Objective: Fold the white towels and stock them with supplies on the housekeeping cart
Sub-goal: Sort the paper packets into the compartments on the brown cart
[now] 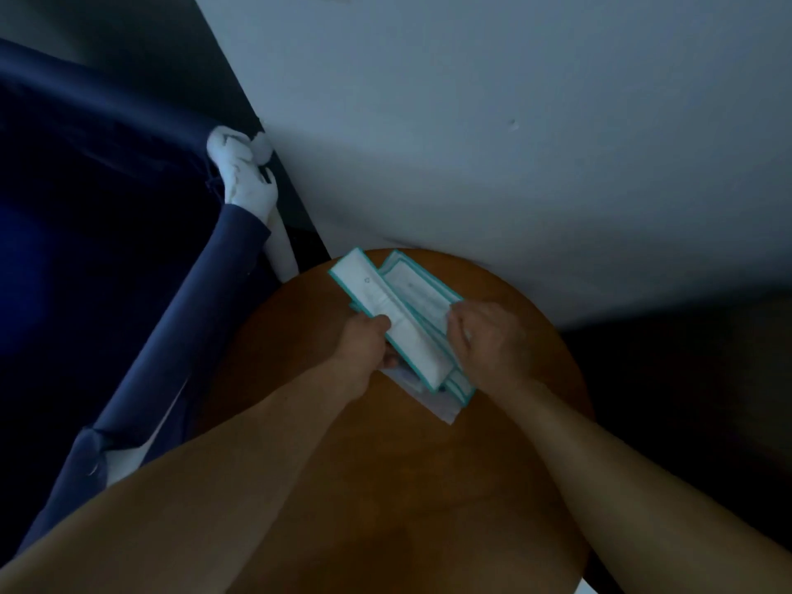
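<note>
A stack of long white packets with teal borders [400, 312] lies on a round wooden table [493, 443], fanned out toward the wall. My left hand [366, 342] grips the left edge of the top packet, thumb on its upper face. My right hand [486, 336] curls over the stack's right side and pinches the packets there. A clear plastic wrapper [433, 407] pokes out from under the near end of the stack. No white towels are visible.
A dark blue fabric cart bag on a white tube frame [253, 195] stands to the left of the table. A pale wall [514, 122] runs behind the table. The floor at right is dark.
</note>
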Demonstrator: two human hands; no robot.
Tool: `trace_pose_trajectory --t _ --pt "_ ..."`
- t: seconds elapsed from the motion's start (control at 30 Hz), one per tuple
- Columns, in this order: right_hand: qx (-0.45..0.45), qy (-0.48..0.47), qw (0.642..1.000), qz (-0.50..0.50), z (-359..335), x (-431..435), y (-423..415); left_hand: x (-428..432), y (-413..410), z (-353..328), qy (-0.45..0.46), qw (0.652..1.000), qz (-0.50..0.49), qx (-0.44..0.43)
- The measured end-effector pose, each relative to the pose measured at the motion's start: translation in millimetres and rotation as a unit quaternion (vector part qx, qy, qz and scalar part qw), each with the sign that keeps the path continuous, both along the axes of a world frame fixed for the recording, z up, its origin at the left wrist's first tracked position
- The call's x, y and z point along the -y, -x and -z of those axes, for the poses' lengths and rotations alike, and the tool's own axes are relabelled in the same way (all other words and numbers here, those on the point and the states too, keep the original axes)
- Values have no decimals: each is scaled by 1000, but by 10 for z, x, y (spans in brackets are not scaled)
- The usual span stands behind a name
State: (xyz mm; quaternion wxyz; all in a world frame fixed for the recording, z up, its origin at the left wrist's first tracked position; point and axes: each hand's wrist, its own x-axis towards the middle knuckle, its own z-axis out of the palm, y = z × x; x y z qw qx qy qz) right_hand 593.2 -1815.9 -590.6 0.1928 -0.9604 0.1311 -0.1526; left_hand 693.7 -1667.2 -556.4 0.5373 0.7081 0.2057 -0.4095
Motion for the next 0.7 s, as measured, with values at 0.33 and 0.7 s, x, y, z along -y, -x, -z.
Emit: trace_pose_trajectory --t 0.33,0.7 --pt "-337 -139 925 110 312 144 -203 -258 65 -86 36 999 7 38" --pt "-284 -376 860 198 -61 -79 186 -472 186 -473 -11 986 103 128"
